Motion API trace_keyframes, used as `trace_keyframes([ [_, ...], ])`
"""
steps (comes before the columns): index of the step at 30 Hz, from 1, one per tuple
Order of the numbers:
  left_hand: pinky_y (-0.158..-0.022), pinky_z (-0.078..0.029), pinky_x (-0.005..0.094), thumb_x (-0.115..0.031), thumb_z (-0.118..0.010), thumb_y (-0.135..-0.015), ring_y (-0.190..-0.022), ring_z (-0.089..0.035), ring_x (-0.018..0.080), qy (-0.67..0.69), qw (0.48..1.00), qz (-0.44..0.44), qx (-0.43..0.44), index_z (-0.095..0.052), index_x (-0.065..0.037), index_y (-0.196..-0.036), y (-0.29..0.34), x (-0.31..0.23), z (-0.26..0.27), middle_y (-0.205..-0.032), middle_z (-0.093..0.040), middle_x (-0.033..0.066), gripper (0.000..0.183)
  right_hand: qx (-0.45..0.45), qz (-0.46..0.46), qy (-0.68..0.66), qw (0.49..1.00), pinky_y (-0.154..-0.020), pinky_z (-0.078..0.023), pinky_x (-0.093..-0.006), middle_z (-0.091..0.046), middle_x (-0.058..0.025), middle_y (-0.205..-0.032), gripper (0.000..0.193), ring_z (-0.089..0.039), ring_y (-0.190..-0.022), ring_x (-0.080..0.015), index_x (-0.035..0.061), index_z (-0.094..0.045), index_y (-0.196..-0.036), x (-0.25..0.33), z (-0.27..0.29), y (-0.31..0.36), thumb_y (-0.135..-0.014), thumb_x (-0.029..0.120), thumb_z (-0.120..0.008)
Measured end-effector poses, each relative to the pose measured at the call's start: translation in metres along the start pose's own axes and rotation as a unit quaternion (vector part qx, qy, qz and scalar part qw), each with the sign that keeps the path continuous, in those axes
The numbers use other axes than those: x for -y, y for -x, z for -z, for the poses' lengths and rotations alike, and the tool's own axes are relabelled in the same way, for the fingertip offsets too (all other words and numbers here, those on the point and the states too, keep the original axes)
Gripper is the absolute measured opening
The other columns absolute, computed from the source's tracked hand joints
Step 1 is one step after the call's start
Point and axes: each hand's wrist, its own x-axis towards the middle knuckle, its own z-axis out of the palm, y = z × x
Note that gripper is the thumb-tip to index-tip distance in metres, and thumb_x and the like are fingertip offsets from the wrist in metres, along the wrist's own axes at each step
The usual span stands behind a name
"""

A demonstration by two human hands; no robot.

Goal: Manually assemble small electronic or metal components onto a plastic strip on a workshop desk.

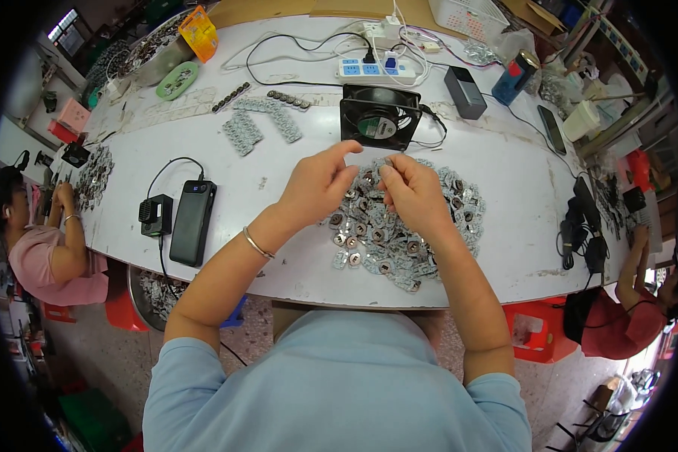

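Across the white bench (523, 241), metal parts (388, 247) lie heaped under the right hand (416, 194), which pinches a small piece (387, 161), likely light, stiff and best held edgewise; the left hand (316, 182) hovers, thumb and forefinger apart.

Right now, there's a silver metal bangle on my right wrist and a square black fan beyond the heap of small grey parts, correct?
Wrong wrist: the head view shows the silver bangle on your left; the fan stands beyond the heap.
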Motion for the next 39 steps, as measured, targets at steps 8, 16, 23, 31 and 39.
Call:
trace_keyframes([
  [8,-0.049,-0.048,0.0339,-0.01,-0.067,-0.082,-0.059,-0.062,0.024,-0.187,0.952,-0.232,-0.062,-0.06,-0.008,-0.112,-0.005,0.014,-0.001,-0.072,-0.063,0.0065,0.031,0.031,0.006,-0.022,0.999,-0.05,-0.045,-0.0212,-0.059,-0.0003,-0.074,0.018,-0.052,-0.058,-0.0048,0.0014,-0.062,-0.1,0.001,-0.005,-0.005,-0.097,0.016,-0.053],
  [16,-0.047,-0.047,0.0329,-0.004,-0.063,-0.082,-0.057,-0.061,0.023,-0.233,0.936,-0.256,-0.071,-0.059,-0.004,-0.109,-0.006,0.022,-0.003,-0.067,-0.06,0.0052,0.027,0.031,-0.004,-0.067,0.997,-0.049,-0.044,-0.0209,-0.057,0.0013,-0.071,0.018,-0.051,-0.056,-0.0045,0.0016,-0.063,-0.099,-0.002,-0.016,-0.01,-0.097,0.016,-0.054],
  [23,-0.051,-0.047,0.0295,-0.001,-0.067,-0.083,-0.053,-0.059,0.0212,-0.111,0.971,-0.163,-0.132,-0.063,-0.003,-0.114,-0.007,0.02,-0.009,-0.071,-0.064,0.0119,0.032,-0.05,0.1,-0.02,0.994,-0.055,-0.043,-0.0286,-0.06,-0.0046,-0.068,0.021,-0.053,-0.058,-0.0108,0.0,-0.066,-0.096,-0.009,-0.017,-0.029,-0.092,0.018,-0.057],
  [31,-0.049,-0.044,0.0278,-0.002,-0.069,-0.082,-0.051,-0.055,0.0162,-0.09,0.981,-0.114,-0.13,-0.063,-0.003,-0.112,-0.007,0.019,-0.011,-0.067,-0.061,0.0094,0.031,0.003,-0.006,-0.1,0.995,-0.054,-0.043,-0.0257,-0.062,-0.002,-0.07,0.023,-0.052,-0.057,-0.0078,-0.0009,-0.068,-0.091,-0.004,-0.011,-0.038,-0.091,0.02,-0.059],
  [39,-0.049,-0.046,0.0288,-0.003,-0.07,-0.08,-0.053,-0.059,0.0198,-0.178,0.96,-0.182,-0.118,-0.064,-0.003,-0.104,-0.003,0.015,-0.013,-0.069,-0.063,0.01,0.025,0.011,-0.078,-0.183,0.98,-0.048,-0.043,-0.0217,-0.062,-0.0001,-0.073,0.023,-0.052,-0.057,-0.0048,0.0003,-0.067,-0.095,-0.003,-0.012,-0.027,-0.092,0.022,-0.059],
])
